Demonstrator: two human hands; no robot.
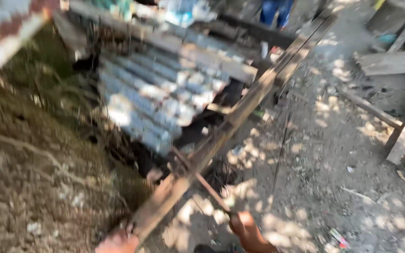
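Fingers: those of the left hand [117, 241], at seven o'clock on the bottom edge, are curled against the near end of a long rusty metal bar [221, 136]; motion blur hides how tightly they close. Those of the right hand [248, 232], at six o'clock, are wrapped shut round the handle end of a thin rust-coloured tool [209, 189].

Long rusty metal bar: runs diagonally from the left hand at seven o'clock up to one o'clock near the top edge. Flat, brown, weathered.

Thin rust-coloured tool: slants from the right hand up toward the bar, meeting it just below the centre of the frame; the kind of tool cannot be told through the blur.

Corrugated sheets [158, 96]: grey-blue, stacked at eleven o'clock from centre, beside and partly under the bar.

Wooden planks [392, 62]: several, pale, at two to three o'clock, lying on the ground, well apart from the hands.

Dirt ground [324, 187]: grey, sun-dappled, littered with small scraps, at four o'clock.

Dry grass bank [29, 164]: brown, at nine o'clock.

Another person's legs [276, 11]: in blue trousers, at twelve o'clock, top edge.
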